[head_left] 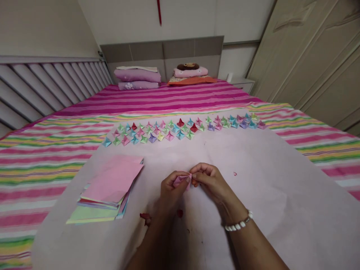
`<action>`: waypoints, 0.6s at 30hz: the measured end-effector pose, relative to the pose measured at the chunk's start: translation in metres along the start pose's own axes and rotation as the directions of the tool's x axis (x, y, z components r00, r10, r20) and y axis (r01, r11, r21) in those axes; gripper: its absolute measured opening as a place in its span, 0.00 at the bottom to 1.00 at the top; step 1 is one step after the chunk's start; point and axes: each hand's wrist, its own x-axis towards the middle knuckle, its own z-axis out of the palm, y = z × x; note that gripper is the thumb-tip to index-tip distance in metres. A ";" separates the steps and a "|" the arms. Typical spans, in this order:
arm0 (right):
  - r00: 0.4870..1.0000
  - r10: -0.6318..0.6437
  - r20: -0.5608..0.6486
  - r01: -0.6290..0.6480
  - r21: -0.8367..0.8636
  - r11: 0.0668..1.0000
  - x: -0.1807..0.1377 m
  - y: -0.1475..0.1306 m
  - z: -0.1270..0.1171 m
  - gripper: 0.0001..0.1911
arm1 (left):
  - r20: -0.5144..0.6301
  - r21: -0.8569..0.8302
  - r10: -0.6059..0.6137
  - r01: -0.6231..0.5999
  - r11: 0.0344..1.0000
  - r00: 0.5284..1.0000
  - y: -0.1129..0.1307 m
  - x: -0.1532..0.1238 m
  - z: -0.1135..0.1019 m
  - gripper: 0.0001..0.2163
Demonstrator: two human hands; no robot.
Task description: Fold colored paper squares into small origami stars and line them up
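A small folded piece of pink paper (181,180) is pinched between both hands over a pale pink sheet (267,187) spread on the bed. My left hand (171,189) grips its left side with curled fingers. Fingertips of my right hand (209,180) are pressed on its right edge; that wrist wears a white bead bracelet (238,224). To the left lies a stack of coloured paper squares (108,193), pink on top. Farther back, several small folded paper shapes (180,127) in many colours sit in rows.
A striped bedspread (42,150) covers the bed. Folded pillows (136,78) and a stuffed toy (191,71) lie at the headboard. A wardrobe (315,56) stands at the right, a slatted wall panel (42,86) at the left. Small red scraps (145,216) lie near my left wrist.
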 end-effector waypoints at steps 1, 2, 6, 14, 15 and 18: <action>1.000 0.002 0.000 -0.002 -0.001 1.000 0.000 0.000 0.000 0.06 | 0.001 0.003 0.009 -0.009 1.000 1.000 0.001 0.000 0.000 0.06; 1.000 0.004 -0.002 -0.004 -0.001 1.000 0.000 0.000 0.000 0.06 | 0.002 0.007 0.018 -0.018 1.000 1.000 0.002 0.000 0.000 0.06; 1.000 0.007 -0.026 -0.007 0.004 1.000 0.000 0.000 0.001 0.05 | 0.008 0.048 0.033 -0.033 0.998 0.999 0.003 -0.001 0.000 0.06; 0.991 -0.015 -0.132 0.020 0.037 0.999 0.004 0.006 0.003 0.07 | 0.019 0.195 0.156 -0.156 0.968 0.988 0.000 -0.001 0.001 0.06; 0.989 -0.022 -0.147 0.028 0.036 0.999 0.004 0.006 0.003 0.08 | 0.024 0.208 0.173 -0.174 0.962 0.985 -0.001 -0.001 0.001 0.06; 0.982 -0.044 -0.185 0.046 0.008 0.999 0.005 0.006 0.003 0.10 | 0.029 0.228 0.220 -0.221 0.948 0.975 -0.005 -0.001 0.001 0.06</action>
